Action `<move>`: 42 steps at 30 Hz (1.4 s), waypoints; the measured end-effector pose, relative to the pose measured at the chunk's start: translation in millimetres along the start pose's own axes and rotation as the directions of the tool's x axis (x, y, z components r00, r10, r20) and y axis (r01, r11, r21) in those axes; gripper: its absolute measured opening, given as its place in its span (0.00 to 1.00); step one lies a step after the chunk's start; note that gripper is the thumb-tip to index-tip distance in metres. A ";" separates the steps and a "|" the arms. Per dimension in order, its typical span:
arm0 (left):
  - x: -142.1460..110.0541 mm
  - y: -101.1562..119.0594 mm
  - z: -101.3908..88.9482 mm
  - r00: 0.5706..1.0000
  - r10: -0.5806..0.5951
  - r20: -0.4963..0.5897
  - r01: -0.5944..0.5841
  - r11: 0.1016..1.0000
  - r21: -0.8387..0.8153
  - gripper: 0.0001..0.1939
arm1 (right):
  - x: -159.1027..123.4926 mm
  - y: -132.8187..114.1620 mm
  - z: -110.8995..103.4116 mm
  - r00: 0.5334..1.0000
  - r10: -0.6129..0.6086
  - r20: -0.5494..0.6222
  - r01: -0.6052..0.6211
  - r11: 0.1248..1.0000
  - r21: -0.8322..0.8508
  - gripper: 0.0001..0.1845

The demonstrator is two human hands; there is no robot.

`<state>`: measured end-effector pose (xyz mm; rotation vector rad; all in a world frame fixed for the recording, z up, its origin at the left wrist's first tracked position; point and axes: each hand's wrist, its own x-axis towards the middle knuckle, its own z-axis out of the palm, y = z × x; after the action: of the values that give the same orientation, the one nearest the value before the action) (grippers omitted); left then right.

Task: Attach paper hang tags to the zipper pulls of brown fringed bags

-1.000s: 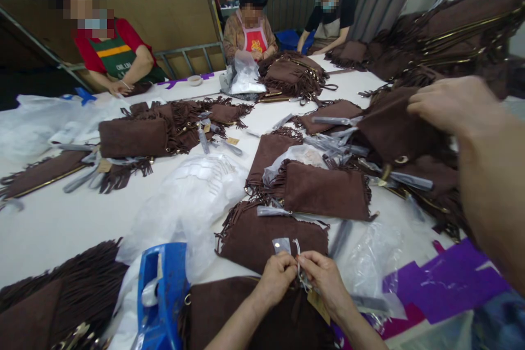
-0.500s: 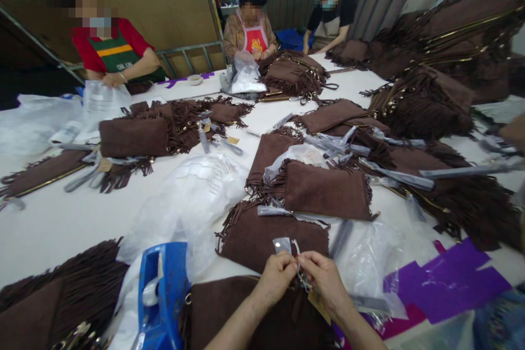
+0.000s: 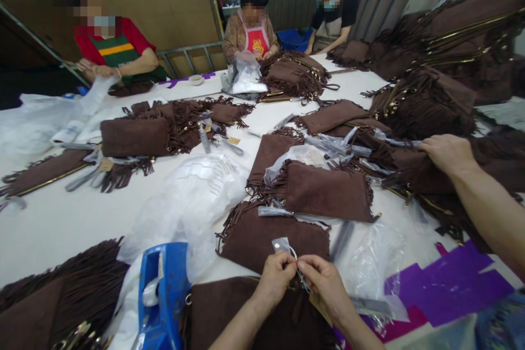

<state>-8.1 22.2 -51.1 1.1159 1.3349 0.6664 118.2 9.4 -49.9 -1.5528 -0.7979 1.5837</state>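
My left hand [image 3: 277,278] and my right hand [image 3: 325,282] meet fingertip to fingertip, both pinching a thin white string [image 3: 292,252]. A small clear plastic packet [image 3: 281,244] lies just beyond my left fingers. Partly under my right hand hangs a tan cardboard tag [image 3: 320,307]. Beneath both hands is a dark brown suede bag [image 3: 223,311] with a metal ring at its left corner. Another brown fringed pouch [image 3: 262,238] lies directly ahead of my fingertips. The string's ends near the bag are partly hidden by my fingers.
A blue tape dispenser [image 3: 164,290] stands left of the bag. White plastic bags [image 3: 192,191], purple sheets [image 3: 447,287] and several fringed pouches [image 3: 328,188] cover the table. A co-worker's hand [image 3: 449,153] reaches in at right; several people work across the table.
A co-worker's arm has come in from the right onto the brown pouches. The person at far left has shifted their hands and the plastic bag. My hands stay nearly in place on the string.
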 end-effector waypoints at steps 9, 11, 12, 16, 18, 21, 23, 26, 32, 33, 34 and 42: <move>-0.8 -1.3 0.1 0.994 0.005 -0.107 -0.009 0.999 -0.040 0.06 | -0.3 15.6 -0.3 0.995 -0.098 0.013 0.099 0.988 -0.119 0.11; -1.8 -0.1 -0.2 0.993 -0.038 -0.114 0.028 0.996 -0.091 0.06 | -1.0 12.5 0.5 0.995 -0.097 0.007 0.097 0.986 -0.135 0.11; -2.4 0.8 -0.3 0.992 -0.063 -0.106 0.049 0.991 -0.128 0.06 | -1.1 10.5 0.7 0.995 -0.096 0.003 0.096 0.985 -0.142 0.11; -4.4 6.5 -1.2 0.991 -0.130 -0.018 0.120 0.953 -0.280 0.05 | -1.5 5.6 -1.9 0.993 -0.112 -0.018 0.107 0.976 -0.187 0.11; -4.8 10.5 -2.1 0.990 -0.140 0.033 0.143 0.929 -0.342 0.04 | -3.6 6.0 -6.3 0.990 -0.138 -0.026 0.129 0.965 -0.227 0.11; -5.4 16.4 -4.5 0.983 -0.161 0.090 0.185 0.876 -0.446 0.03 | -12.7 9.5 -17.5 0.980 -0.198 -0.034 0.176 0.928 -0.327 0.10; -6.2 19.3 -6.4 0.978 -0.180 0.110 0.211 0.839 -0.501 0.03 | -21.7 14.5 -25.7 0.971 -0.240 0.003 0.215 0.861 -0.461 0.10; -7.8 21.9 -8.3 0.973 -0.203 0.114 0.232 0.820 -0.524 0.02 | -33.5 27.5 -34.0 0.954 -0.283 0.099 0.275 0.692 -0.668 0.11; -9.0 20.9 -10.8 0.988 -0.150 0.027 0.151 0.933 -0.327 0.05 | -38.6 62.8 -29.3 0.786 -0.576 0.224 0.401 0.198 -0.894 0.30; -8.7 19.9 -11.8 0.992 -0.126 0.021 0.127 0.953 -0.274 0.06 | -38.4 66.4 -27.0 0.752 -0.612 0.245 0.403 0.133 -0.906 0.31; -8.5 18.9 -13.1 0.994 -0.105 0.015 0.106 0.971 -0.215 0.06 | -38.2 68.7 -24.7 0.722 -0.643 0.256 0.400 0.085 -0.913 0.31; -14.1 23.5 -16.2 1.000 0.005 -0.025 0.000 0.982 0.189 0.08 | -43.2 66.4 -15.0 0.820 -0.561 0.115 0.348 0.328 -0.878 0.11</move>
<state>-21.2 22.3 -22.1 1.2645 1.4419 0.5654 125.5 -62.7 -85.2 -1.8458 -1.9442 0.4774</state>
